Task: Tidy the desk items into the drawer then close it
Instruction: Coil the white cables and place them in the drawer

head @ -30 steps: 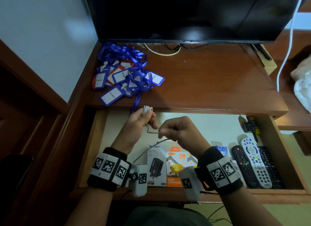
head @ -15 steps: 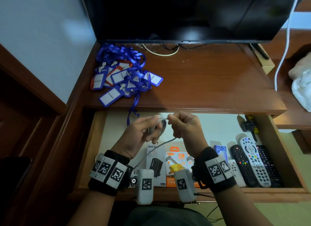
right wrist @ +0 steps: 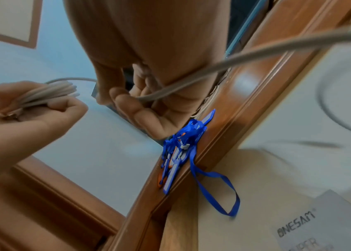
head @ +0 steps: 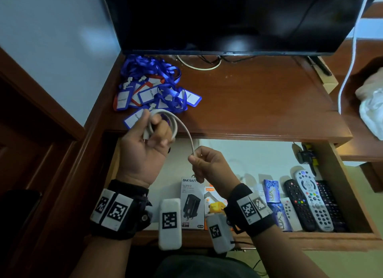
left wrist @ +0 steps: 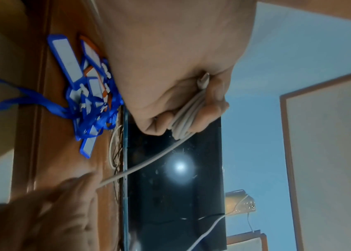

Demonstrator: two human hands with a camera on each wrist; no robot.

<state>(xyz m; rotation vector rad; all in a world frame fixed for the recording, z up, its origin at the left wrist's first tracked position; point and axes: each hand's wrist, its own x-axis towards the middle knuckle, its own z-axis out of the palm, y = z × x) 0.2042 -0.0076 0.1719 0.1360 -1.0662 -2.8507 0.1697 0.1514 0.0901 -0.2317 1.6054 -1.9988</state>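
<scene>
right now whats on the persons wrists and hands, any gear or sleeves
Both hands are bare, without sleeves or gloves. Each wrist wears a wide black band bearing white square tags with black coded patterns. A white box-shaped camera unit with its own coded tag hangs off each band.

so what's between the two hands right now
A single strand of the white cable spans the gap, running from the coil gripped in the left hand down to the right hand, which pinches it. It shows best in the head view.

You can read "ONESAM" and "SUPER" on the grey charger box (head: 191, 203) in the drawer; "PELAWAT" on the badge cards (head: 145, 95) on the desk.
</scene>
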